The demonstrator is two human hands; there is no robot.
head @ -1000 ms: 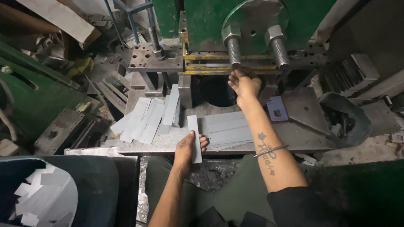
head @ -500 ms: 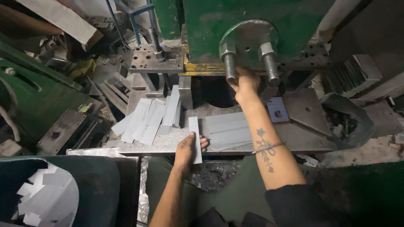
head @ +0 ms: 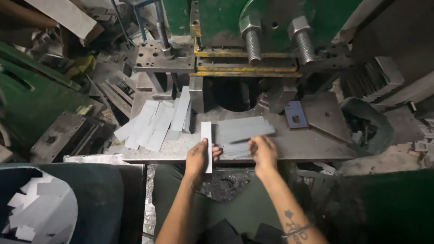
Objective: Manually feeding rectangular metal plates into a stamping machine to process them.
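Green press's littered counter (head: 316, 147): left hand (head: 199, 156) is pinching an upright pale metal strip (head: 206, 144), right hand (head: 263, 151) is curling loosely over the adjacent grey strip stack (head: 242, 131), nearer it.

Narrow pale metal strip (head: 206, 145) lengthwise at bench edge; grey strip stack (head: 242, 133) beside.

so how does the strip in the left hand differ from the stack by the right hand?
The strip is a single piece; the stack is many sheets piled loosely. The strip runs lengthwise away from the person and overhangs the table edge, while the stack lies crosswise, wholly on the table. The left hand holds the strip; the right hand, blurred, rests at the stack's near edge. Both are flat, grey and rectangular.
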